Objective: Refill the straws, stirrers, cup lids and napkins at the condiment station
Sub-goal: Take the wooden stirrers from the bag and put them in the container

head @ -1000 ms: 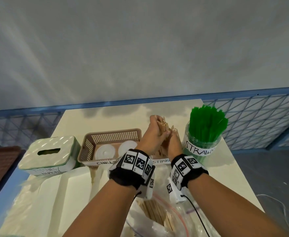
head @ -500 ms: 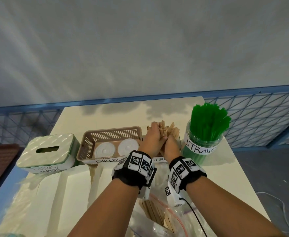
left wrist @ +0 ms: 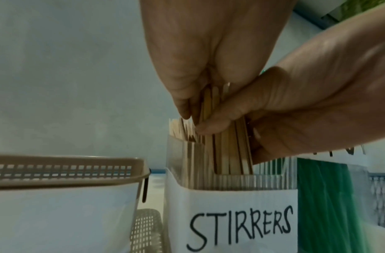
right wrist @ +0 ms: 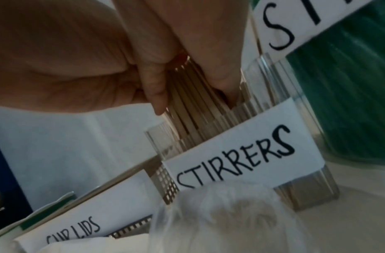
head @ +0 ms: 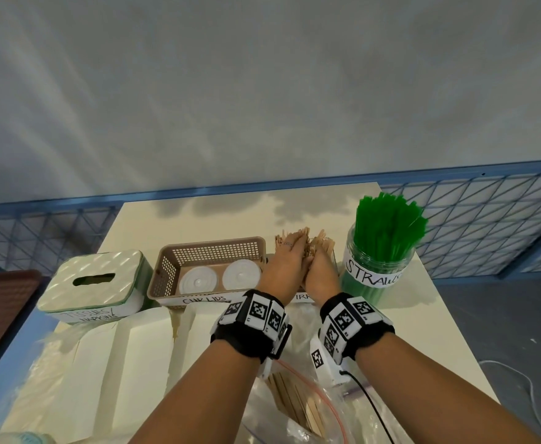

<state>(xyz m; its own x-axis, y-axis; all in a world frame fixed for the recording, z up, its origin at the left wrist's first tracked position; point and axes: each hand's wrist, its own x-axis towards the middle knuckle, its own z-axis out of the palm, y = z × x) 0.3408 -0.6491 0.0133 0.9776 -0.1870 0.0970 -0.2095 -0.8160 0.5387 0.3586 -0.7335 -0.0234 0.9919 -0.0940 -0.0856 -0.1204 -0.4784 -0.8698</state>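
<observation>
Both hands meet over the clear box labelled STIRRERS (left wrist: 230, 205) (right wrist: 241, 160), between the cup-lid basket and the straw jar. My left hand (head: 285, 264) (left wrist: 208, 51) and right hand (head: 322, 267) (left wrist: 317, 102) together grip a bundle of wooden stirrers (left wrist: 228, 150) (right wrist: 191, 109). The bundle stands upright with its lower ends inside the box. Thumbs and fingers press it from both sides. In the head view the hands hide most of the box, and stirrer tips (head: 325, 241) fan out past the fingers.
A jar of green straws (head: 378, 261) stands just right of the hands. A brown basket (head: 211, 248) with two white lids and a tissue box (head: 93, 283) sit to the left. White napkin stacks (head: 128, 363) and a zip bag of stirrers (head: 298, 402) lie nearer me.
Both hands have come down with the stirrer bundle, from above the box to its ends inside the box. The grip is the same.
</observation>
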